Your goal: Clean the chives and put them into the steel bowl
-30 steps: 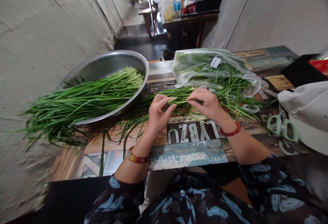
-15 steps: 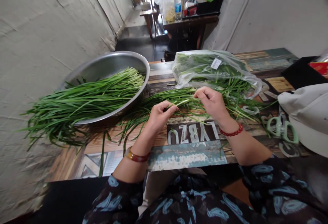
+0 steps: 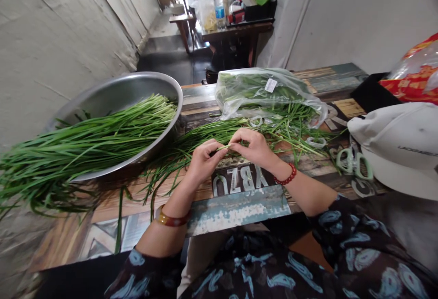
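Thumb and fingers of my left hand (image 3: 205,158) are closed on a few garlic chives, whose pale ends stick out toward the right. My right hand (image 3: 251,146) pinches those same pale ends, its fingertips almost meeting the left thumb. Behind both hands a loose pile of garlic chives (image 3: 215,131) lies on the table. To the left, a wide metal basin (image 3: 171,82) holds a large bunch of chives (image 3: 112,135), with the green leaves hanging over its rim. Beyond my right hand lies a clear plastic bag (image 3: 246,89) with more chives inside.
Green-handled scissors (image 3: 363,167) and a white cap (image 3: 400,141) lie at the right. A black tray (image 3: 369,90) and a red-and-clear package (image 3: 414,78) are behind them. A water bottle (image 3: 219,9) stands on a farther table. A wall (image 3: 51,39) runs along the left.
My right hand has moved left and down to the chive ends in my left hand, closing the gap between the hands. The view has turned slightly right.
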Tool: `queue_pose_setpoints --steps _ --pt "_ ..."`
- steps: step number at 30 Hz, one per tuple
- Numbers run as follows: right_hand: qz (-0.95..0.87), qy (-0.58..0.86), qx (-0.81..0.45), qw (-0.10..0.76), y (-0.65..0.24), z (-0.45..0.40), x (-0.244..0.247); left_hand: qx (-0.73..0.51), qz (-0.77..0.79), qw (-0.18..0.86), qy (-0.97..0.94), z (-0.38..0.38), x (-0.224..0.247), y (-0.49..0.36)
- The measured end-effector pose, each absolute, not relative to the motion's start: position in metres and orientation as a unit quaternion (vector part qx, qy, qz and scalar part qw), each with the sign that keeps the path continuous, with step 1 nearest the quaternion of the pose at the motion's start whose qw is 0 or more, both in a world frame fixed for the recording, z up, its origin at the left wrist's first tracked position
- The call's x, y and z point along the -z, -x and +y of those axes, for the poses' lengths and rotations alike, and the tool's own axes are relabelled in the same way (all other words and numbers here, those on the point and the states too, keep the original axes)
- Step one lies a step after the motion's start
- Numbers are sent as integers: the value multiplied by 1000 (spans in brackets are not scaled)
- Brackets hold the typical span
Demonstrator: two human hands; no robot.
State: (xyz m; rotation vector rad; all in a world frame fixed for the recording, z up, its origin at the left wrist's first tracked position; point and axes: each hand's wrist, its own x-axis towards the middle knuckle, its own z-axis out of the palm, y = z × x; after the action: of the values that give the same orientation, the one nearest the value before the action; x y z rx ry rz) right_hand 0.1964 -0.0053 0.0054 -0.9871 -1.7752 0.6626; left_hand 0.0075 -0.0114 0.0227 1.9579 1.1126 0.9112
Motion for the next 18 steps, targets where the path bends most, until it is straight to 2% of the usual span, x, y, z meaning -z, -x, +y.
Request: queue_pose_setpoints --steps 4,7,9,13,18 --pt "-579 489 -361 543 -214 6 -5 -364 442 339 -746 -8 -21 -2" --pt "-495 503 -356 613 -232 17 -4 -405 464 376 -692 -6 -20 4" --pt "-487 507 -344 623 -240 22 -3 -436 455 412 -658 -5 -21 6" --pt "-595 530 -255 547 -248 25 -1 -464 452 447 -617 -6 -27 10" --pt "-739 556 -52 378 -256 25 6 -435 502 280 -693 -4 -27 11"
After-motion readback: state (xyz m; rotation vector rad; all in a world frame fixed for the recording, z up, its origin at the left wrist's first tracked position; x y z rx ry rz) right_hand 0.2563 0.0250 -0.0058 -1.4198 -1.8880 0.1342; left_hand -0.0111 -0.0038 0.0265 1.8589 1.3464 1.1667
